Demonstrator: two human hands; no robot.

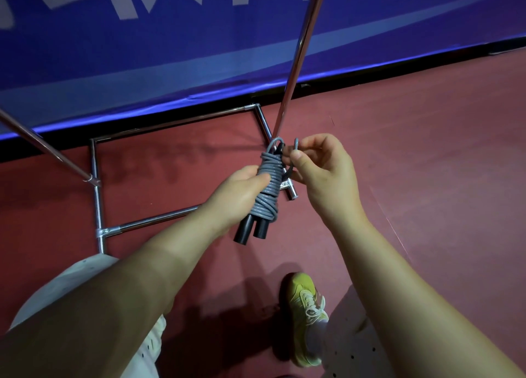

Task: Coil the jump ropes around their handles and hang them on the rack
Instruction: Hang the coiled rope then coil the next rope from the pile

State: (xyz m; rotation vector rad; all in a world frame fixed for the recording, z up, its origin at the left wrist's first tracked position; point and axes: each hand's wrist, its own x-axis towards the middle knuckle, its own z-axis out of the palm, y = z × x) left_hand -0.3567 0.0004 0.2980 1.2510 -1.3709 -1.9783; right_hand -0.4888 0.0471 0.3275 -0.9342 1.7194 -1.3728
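One rope [267,184] coiled on two black handles [250,229] | head view: my left hand [242,195] grips the bundle to keep the coils tight | my right hand [321,172] pinches the loose end loop [296,147], likely for tucking | rack [296,64] just behind, nothing hung | banner [170,36] lettering unreadable

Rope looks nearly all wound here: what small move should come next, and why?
Probably tuck the short end. The left hand grips the grey rope coil wound around the two black handles, while the right hand pinches the last grey loop of rope beside the coil's top, not yet secured.
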